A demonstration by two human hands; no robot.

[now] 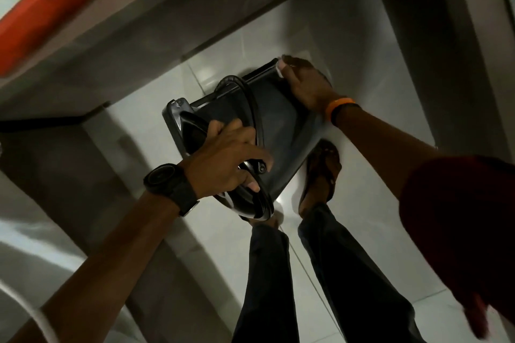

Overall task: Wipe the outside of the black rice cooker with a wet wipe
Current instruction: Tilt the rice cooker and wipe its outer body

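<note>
- The black rice cooker (250, 131) hangs mid-frame above the pale tiled floor (348, 231), tipped on its side.
- The left hand (231, 164) is clamped around its carrying handle; the right hand (306, 83) presses something whitish, likely the wet wipe (279, 69), against the upper edge.
- Risk: the glossy, dark shell could slip or swing from the one-handed hold under wiping pressure, dropping toward the sandalled foot (320, 175).

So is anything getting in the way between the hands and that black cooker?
Nothing visible does. The left hand already grips the cooker by its handle, holding it up above the floor. The right hand presses against its far corner, with something white, probably the wipe, showing at the fingertips.
</note>
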